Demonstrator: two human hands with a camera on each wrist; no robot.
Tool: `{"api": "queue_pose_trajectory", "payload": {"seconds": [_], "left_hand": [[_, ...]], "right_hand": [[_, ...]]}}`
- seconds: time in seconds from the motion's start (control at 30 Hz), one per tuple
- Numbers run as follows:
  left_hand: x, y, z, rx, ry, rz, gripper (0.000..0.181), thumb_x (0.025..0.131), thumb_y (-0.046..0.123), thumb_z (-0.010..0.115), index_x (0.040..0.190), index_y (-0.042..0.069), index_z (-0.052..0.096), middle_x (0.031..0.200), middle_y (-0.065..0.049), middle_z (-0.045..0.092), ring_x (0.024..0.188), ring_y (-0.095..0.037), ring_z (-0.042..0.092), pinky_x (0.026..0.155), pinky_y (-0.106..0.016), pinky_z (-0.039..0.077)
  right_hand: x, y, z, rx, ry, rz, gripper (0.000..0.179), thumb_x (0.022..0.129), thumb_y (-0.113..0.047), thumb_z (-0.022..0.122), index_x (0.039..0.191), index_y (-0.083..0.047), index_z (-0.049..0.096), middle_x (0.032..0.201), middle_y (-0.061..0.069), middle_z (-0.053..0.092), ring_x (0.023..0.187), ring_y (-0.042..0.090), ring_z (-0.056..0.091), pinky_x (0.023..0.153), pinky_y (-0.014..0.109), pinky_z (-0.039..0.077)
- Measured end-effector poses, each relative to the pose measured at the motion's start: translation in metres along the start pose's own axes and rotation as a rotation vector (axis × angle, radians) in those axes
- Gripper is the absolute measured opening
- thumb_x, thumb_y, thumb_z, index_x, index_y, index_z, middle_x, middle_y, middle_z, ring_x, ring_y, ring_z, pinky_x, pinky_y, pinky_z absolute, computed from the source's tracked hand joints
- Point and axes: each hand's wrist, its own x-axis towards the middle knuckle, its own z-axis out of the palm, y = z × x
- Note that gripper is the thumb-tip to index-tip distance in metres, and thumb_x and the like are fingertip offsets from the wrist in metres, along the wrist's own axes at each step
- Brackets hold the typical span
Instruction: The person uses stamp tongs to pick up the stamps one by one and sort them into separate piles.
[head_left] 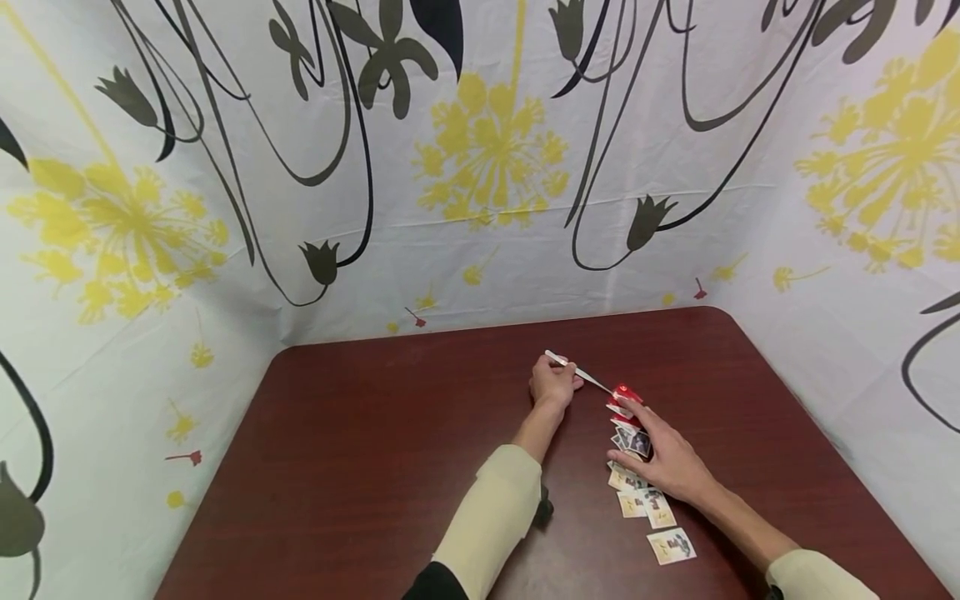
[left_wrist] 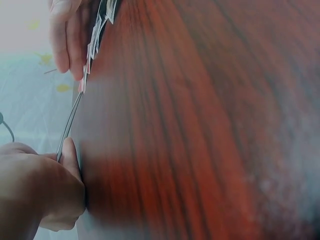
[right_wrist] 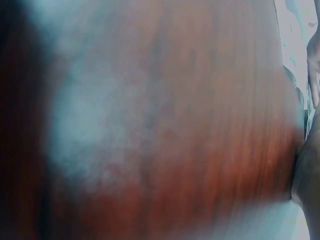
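Note:
My left hand (head_left: 553, 385) pinches a pair of slim metal tweezers (head_left: 594, 382). Their tips reach a red stamp-like paper piece (head_left: 627, 390) at the far end of an overlapping row. Over that row spreads my right hand (head_left: 673, 463), fingertips right at the red pieces and thumb beside the lower ones. Dark-pictured pieces (head_left: 637, 442) show between its thumb and fingers. In the left wrist view, the tweezers (left_wrist: 70, 120) point at the edge of the row, beside my right fingers (left_wrist: 75, 50). The right wrist view shows mostly blurred tabletop.
Nearer me lie cream printed pieces (head_left: 632, 503), with one separate piece (head_left: 671, 546) closest. All rest on a dark red wooden table (head_left: 390, 450). Patterned white fabric (head_left: 465, 275) hangs behind the table and along its sides.

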Motion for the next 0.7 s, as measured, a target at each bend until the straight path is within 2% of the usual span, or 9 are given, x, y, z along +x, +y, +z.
{"api": "queue_pose_trajectory", "payload": {"seconds": [0.2, 0.4, 0.7], "left_hand": [[-0.0022, 0.0029, -0.0031, -0.012, -0.06, -0.013, 0.009, 0.098, -0.002, 0.073, 0.103, 0.001, 0.066, 0.081, -0.007, 0.068, 0.079, -0.035, 0.079, 0.069, -0.036, 0.07], [-0.0002, 0.0016, -0.0056, -0.015, -0.134, -0.027, 0.01, 0.099, -0.002, 0.072, 0.105, 0.002, 0.066, 0.082, -0.007, 0.063, 0.078, -0.035, 0.079, 0.069, -0.036, 0.07], [-0.0005, 0.0, -0.008, -0.035, -0.097, -0.012, 0.01, 0.099, -0.001, 0.072, 0.104, 0.004, 0.066, 0.083, -0.006, 0.063, 0.079, -0.036, 0.078, 0.069, -0.036, 0.07]], "right_hand": [[-0.0002, -0.0001, -0.0019, -0.004, -0.004, -0.002, 0.096, 0.087, -0.049, 0.086, 0.161, -0.008, 0.041, 0.156, 0.026, 0.049, 0.14, 0.05, 0.049, 0.107, 0.074, 0.048], [-0.0005, 0.0013, -0.0027, -0.013, -0.005, -0.003, 0.097, 0.087, -0.049, 0.086, 0.162, -0.008, 0.04, 0.158, 0.028, 0.047, 0.144, 0.051, 0.045, 0.109, 0.074, 0.046], [-0.0007, 0.0008, 0.0, -0.013, -0.003, -0.007, 0.097, 0.087, -0.049, 0.087, 0.161, -0.008, 0.041, 0.157, 0.026, 0.049, 0.145, 0.053, 0.043, 0.11, 0.075, 0.045]]}}
